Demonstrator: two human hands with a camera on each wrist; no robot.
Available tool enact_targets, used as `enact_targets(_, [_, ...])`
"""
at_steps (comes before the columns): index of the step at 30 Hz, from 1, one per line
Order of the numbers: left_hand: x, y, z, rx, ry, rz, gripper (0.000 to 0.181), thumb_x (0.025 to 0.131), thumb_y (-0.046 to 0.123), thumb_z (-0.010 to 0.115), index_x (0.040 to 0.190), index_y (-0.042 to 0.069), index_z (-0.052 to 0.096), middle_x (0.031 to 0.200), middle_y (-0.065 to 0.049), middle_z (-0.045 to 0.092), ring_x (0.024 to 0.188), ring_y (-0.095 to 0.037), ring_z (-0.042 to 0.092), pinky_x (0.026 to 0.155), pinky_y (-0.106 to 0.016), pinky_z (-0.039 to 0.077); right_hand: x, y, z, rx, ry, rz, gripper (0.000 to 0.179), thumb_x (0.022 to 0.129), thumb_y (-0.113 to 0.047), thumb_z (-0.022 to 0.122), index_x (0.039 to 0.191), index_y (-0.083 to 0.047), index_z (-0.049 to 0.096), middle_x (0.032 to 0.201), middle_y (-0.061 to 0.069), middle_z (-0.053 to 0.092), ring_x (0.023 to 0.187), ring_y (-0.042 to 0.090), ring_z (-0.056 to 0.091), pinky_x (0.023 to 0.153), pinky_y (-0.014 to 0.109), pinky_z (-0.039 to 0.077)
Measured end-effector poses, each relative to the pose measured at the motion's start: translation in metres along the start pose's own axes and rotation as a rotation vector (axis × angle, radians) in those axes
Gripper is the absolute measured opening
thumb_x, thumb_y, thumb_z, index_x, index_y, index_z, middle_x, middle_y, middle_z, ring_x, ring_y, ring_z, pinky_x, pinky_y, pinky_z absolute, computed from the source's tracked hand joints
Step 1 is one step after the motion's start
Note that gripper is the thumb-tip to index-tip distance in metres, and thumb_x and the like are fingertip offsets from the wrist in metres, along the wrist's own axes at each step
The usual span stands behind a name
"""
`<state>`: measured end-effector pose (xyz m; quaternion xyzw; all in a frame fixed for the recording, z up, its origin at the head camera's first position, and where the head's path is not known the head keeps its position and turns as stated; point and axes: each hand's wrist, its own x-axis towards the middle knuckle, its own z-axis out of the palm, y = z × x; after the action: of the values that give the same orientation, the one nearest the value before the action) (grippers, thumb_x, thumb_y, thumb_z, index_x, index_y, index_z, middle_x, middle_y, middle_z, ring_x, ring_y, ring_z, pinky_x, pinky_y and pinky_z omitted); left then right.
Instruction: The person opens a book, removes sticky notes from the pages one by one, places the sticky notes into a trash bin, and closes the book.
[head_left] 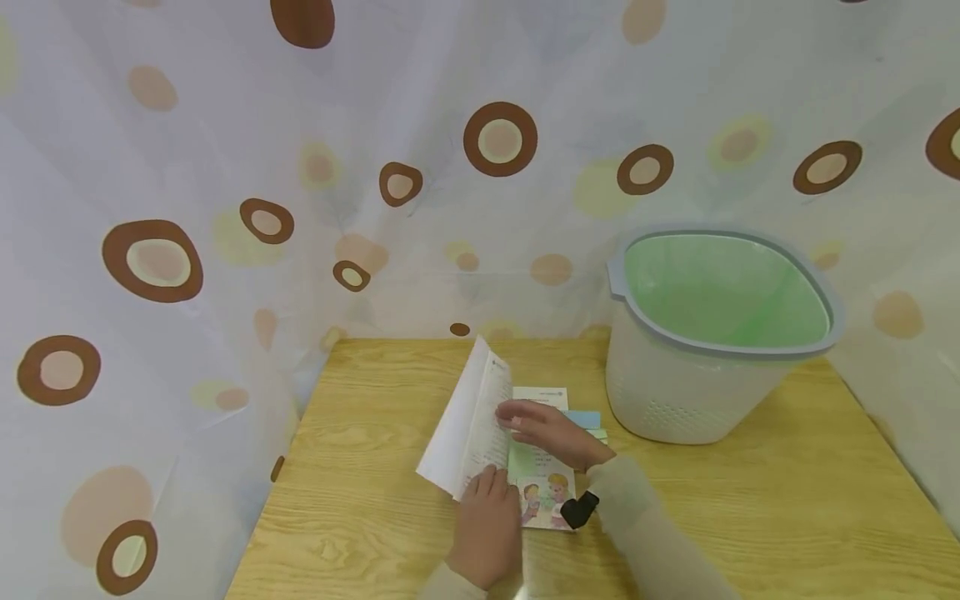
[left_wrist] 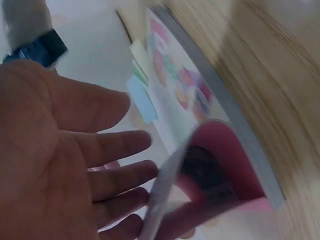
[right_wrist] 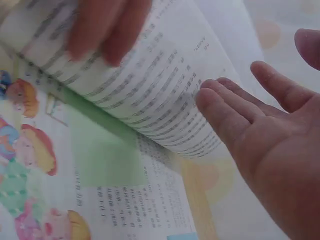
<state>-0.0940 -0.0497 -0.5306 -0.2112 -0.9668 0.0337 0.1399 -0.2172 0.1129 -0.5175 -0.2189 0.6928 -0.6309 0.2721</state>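
Spotted curtain (head_left: 427,242) behind, we've got, L to R on the table (head_left: 352,467), bk. (head_left: 543,464) w/ pgs. (head_left: 472,425) raised, prob. mid-turn, not yet flat, L hand (head_left: 489,521) then R hand (head_left: 555,436) at them, both w/ fingers fairly straight, no grip, then tub (head_left: 675,379).

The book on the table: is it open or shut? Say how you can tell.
Open: its lifted pages show print, and an illustrated page lies exposed beside them.

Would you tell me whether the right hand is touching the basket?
Apart: the head view shows a strip of tabletop between the right hand and the basket.
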Motion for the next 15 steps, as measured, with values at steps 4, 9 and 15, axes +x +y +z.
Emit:
enact_targets(4, [-0.002, -0.012, 0.006, -0.044, 0.048, -0.084, 0.021, 0.076, 0.025, 0.078, 0.089, 0.012, 0.067, 0.101, -0.002, 0.063, 0.099, -0.019, 0.059, 0.086, -0.032, 0.055, -0.007, 0.005, 0.017, -0.213, 0.184, -0.005, 0.045, 0.104, -0.024, 0.049, 0.144, -0.004, 0.049, 0.15, 0.019, 0.049, 0.139, 0.039, 0.047, 0.114, 0.057, 0.04])
enact_targets(9, [-0.002, -0.027, 0.013, -0.18, -0.026, -0.277, 0.037, 0.08, 0.036, 0.077, 0.1, 0.006, 0.066, 0.102, -0.006, 0.061, 0.095, -0.022, 0.06, 0.073, -0.037, 0.056, -0.019, 0.014, 0.045, -0.608, 0.383, -0.116, 0.029, 0.097, -0.009, 0.059, 0.124, -0.003, 0.064, 0.124, 0.013, 0.067, 0.12, 0.034, 0.059, 0.103, 0.055, 0.047])
enact_targets(15, [-0.001, -0.042, 0.025, -0.2, -0.072, -0.471, 0.045, 0.074, 0.035, 0.084, 0.096, 0.003, 0.062, 0.093, -0.01, 0.055, 0.087, -0.027, 0.057, 0.067, -0.04, 0.052, -0.034, 0.025, 0.069, -0.838, 0.295, -0.094, 0.016, 0.093, -0.011, 0.061, 0.102, -0.006, 0.073, 0.097, 0.003, 0.069, 0.092, 0.019, 0.06, 0.08, 0.035, 0.054])
